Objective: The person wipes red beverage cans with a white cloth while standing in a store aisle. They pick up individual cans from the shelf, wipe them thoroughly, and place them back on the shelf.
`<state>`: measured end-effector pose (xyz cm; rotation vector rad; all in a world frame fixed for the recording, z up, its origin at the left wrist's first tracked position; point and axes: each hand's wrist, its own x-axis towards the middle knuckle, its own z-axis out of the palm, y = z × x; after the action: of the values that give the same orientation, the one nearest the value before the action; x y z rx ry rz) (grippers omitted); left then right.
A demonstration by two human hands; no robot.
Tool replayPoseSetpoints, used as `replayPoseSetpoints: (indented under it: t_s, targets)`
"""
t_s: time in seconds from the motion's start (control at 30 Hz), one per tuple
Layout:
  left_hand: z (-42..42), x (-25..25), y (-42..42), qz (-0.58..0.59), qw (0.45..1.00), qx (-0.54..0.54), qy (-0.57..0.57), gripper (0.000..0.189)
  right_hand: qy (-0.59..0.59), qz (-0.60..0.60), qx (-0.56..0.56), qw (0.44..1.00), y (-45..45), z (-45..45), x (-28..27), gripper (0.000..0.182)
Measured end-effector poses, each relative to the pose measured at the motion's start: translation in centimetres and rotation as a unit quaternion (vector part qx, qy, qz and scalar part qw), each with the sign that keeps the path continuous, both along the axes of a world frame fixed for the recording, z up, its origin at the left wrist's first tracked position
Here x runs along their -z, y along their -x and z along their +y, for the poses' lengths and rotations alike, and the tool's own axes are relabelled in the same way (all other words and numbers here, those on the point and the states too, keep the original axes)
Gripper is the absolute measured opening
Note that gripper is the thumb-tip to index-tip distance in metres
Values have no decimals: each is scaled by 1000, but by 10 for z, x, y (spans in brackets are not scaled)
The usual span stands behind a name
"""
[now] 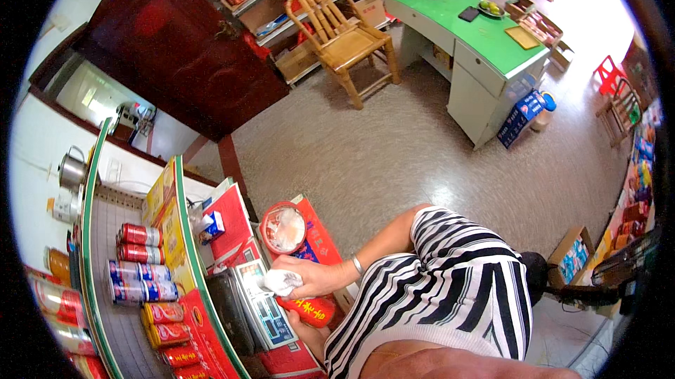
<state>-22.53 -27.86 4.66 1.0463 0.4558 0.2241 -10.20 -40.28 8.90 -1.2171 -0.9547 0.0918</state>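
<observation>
A crumpled white cloth or tissue (283,282) is gripped in my left hand (311,277), beside the panel of a digital weighing scale (269,315). A silver bracelet (358,265) is on that wrist. Below it, my right hand (307,332) holds a red drink can or bottle with yellow writing (315,311), near the scale's edge; part of this hand is hidden by the can and the striped sleeve. A red basket (268,231) with whitish plastic bags lies just beyond the hands.
Shelves with drink cans (141,244) stand at the left, beside a tissue box (212,227) on red boxes. A bamboo chair (350,48) and a green-topped desk (443,18) stand farther off. An open carton (556,252) is at the right.
</observation>
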Motion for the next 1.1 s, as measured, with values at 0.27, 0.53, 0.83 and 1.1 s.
replayPoseSetpoints:
  t_s: [0.27,0.53,0.83,1.1]
  targets:
    - [-71,-80,-45,-7,994,-107,12,70,-82,-232,6,969,-15,-30,9,60]
    - [-83,-47,-83,-43,984,-141,-104,70,-60,-197,38,978,-61,-58,-2,58]
    - [-170,-86,-150,-137,933,-208,-259,59,-75,379,-233,893,-106,-107,6,43]
    - [-182,-59,-179,-128,929,-142,-316,39,-94,271,-113,951,-121,-172,22,54]
